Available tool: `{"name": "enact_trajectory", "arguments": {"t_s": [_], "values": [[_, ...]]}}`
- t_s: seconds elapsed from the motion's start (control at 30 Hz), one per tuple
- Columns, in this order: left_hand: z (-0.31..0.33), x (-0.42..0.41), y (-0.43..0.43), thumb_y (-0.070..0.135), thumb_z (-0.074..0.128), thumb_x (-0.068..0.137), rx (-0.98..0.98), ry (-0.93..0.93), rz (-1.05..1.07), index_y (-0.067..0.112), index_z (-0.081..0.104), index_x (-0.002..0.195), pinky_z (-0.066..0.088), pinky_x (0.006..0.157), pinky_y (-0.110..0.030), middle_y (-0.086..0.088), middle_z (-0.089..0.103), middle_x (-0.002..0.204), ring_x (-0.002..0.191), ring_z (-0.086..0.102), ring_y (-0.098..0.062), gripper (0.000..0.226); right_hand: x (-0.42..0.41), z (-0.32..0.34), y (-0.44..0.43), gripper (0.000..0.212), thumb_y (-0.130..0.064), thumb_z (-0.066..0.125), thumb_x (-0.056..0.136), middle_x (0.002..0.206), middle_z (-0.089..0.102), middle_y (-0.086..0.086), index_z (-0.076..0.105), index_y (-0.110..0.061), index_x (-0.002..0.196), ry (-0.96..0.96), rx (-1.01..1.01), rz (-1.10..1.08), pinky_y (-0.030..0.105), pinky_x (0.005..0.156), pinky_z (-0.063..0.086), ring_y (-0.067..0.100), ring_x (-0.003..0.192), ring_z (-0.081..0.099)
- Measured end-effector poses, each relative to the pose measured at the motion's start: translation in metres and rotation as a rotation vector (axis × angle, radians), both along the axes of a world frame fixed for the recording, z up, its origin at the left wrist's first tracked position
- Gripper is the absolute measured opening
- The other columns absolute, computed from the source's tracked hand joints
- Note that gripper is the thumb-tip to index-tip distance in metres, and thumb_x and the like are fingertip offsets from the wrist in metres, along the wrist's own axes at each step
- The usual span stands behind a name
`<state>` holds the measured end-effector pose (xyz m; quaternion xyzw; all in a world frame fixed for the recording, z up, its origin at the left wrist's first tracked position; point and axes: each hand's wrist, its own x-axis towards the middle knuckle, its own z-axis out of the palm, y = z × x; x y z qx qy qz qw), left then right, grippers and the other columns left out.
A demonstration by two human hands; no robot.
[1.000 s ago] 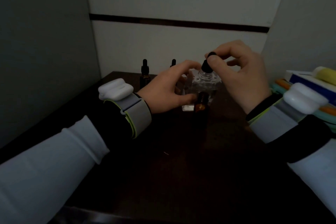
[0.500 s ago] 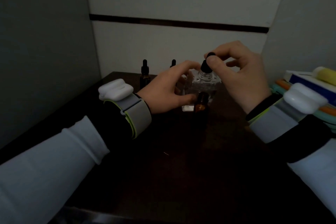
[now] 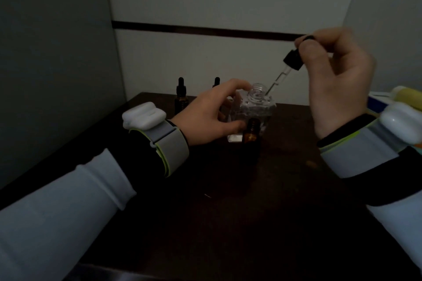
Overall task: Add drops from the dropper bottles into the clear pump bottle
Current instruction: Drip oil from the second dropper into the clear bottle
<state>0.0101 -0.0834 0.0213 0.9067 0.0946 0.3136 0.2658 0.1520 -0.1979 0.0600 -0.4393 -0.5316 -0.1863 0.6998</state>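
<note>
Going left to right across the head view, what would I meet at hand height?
Left wrist band → left hand → clear pump bottle → dropper → right hand.

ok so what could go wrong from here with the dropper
The dropper in the right hand is tilted, its tip at the rim of the clear pump bottle; a drop could land outside.
The uncapped amber bottle stands close by the left hand; a nudge could tip it.
</note>
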Motion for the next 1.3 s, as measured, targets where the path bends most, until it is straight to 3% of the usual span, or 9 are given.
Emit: {"name": "enact_trajectory", "arguments": {"t_s": [0.17, 0.37, 0.53, 0.63, 0.8, 0.9, 1.03, 1.17, 1.3], "values": [[0.0, 0.001, 0.001, 0.016, 0.071, 0.081, 0.002, 0.005, 0.002, 0.036, 0.04, 0.122, 0.051, 0.078, -0.025, 0.0, 0.054, 0.118, 0.102, 0.056, -0.009, 0.055, -0.001, -0.008, 0.006, 0.007, -0.031, 0.058, 0.08, 0.079, 0.058, -0.008, 0.054, -0.035, 0.076, -0.052, -0.116, 0.013, 0.033, 0.073, 0.047, 0.013, 0.081, 0.058], [-0.001, 0.001, 0.002, 0.015, 0.07, 0.081, 0.017, -0.001, 0.008, 0.032, 0.041, 0.125, 0.051, 0.079, -0.028, -0.001, 0.054, 0.119, 0.101, 0.057, -0.012, 0.055, -0.001, -0.015, 0.011, 0.007, -0.033, 0.055, 0.079, 0.079, 0.055, -0.012, 0.051, -0.034, 0.073, -0.133, -0.205, -0.024, 0.02, 0.072, 0.04, 0.007, 0.08, 0.054], [-0.001, 0.001, 0.003, 0.017, 0.07, 0.081, 0.011, 0.009, 0.007, 0.028, 0.042, 0.13, 0.051, 0.08, -0.027, 0.0, 0.054, 0.121, 0.103, 0.057, -0.011, 0.058, -0.002, -0.017, 0.012, 0.009, -0.033, 0.056, 0.081, 0.081, 0.058, -0.002, 0.051, -0.035, 0.074, -0.175, -0.234, -0.017, 0.037, 0.076, 0.048, 0.022, 0.088, 0.061], [-0.001, 0.002, 0.003, 0.017, 0.071, 0.081, 0.01, 0.008, 0.007, 0.028, 0.041, 0.13, 0.051, 0.08, -0.028, -0.001, 0.054, 0.119, 0.101, 0.058, -0.011, 0.059, 0.0, -0.017, 0.012, 0.008, -0.03, 0.056, 0.081, 0.079, 0.055, -0.009, 0.054, -0.026, 0.074, -0.206, -0.239, -0.03, 0.04, 0.075, 0.048, 0.019, 0.084, 0.059], [-0.002, 0.003, 0.003, 0.017, 0.071, 0.081, 0.01, 0.007, 0.016, 0.029, 0.041, 0.131, 0.051, 0.078, -0.024, -0.001, 0.054, 0.12, 0.1, 0.057, -0.009, 0.06, -0.002, -0.016, 0.011, 0.009, -0.033, 0.056, 0.081, 0.08, 0.058, -0.004, 0.051, -0.034, 0.073, -0.212, -0.246, -0.017, 0.038, 0.076, 0.047, 0.022, 0.088, 0.061], [-0.002, 0.002, 0.002, 0.017, 0.071, 0.08, 0.012, 0.0, 0.016, 0.03, 0.041, 0.129, 0.051, 0.078, -0.026, -0.001, 0.054, 0.119, 0.101, 0.058, -0.011, 0.058, -0.002, -0.016, 0.011, 0.008, -0.032, 0.056, 0.08, 0.078, 0.055, -0.013, 0.052, -0.032, 0.073, -0.231, -0.255, -0.028, 0.034, 0.076, 0.045, 0.013, 0.084, 0.057], [-0.001, 0.002, 0.002, 0.016, 0.07, 0.081, 0.015, -0.005, 0.008, 0.028, 0.042, 0.13, 0.052, 0.078, -0.026, -0.002, 0.054, 0.118, 0.1, 0.058, -0.012, 0.058, -0.002, -0.017, 0.011, 0.009, -0.033, 0.056, 0.081, 0.08, 0.056, -0.01, 0.051, -0.034, 0.074, -0.22, -0.254, 0.008, 0.038, 0.077, 0.047, 0.022, 0.089, 0.062], [-0.001, 0.002, 0.002, 0.016, 0.071, 0.081, 0.015, 0.0, 0.011, 0.027, 0.041, 0.13, 0.052, 0.078, -0.026, -0.001, 0.054, 0.118, 0.101, 0.059, -0.013, 0.058, -0.002, -0.017, 0.01, 0.009, -0.031, 0.056, 0.08, 0.079, 0.055, -0.014, 0.051, -0.035, 0.073, -0.248, -0.252, -0.011, 0.036, 0.077, 0.046, 0.017, 0.085, 0.058], [-0.001, 0.001, 0.002, 0.018, 0.071, 0.081, 0.004, 0.002, 0.003, 0.028, 0.042, 0.129, 0.051, 0.079, -0.025, -0.002, 0.054, 0.119, 0.102, 0.058, -0.013, 0.057, 0.0, -0.01, 0.007, 0.007, -0.03, 0.055, 0.081, 0.08, 0.056, -0.009, 0.051, -0.033, 0.077, -0.116, -0.128, -0.016, 0.029, 0.074, 0.045, 0.014, 0.082, 0.058]]}}
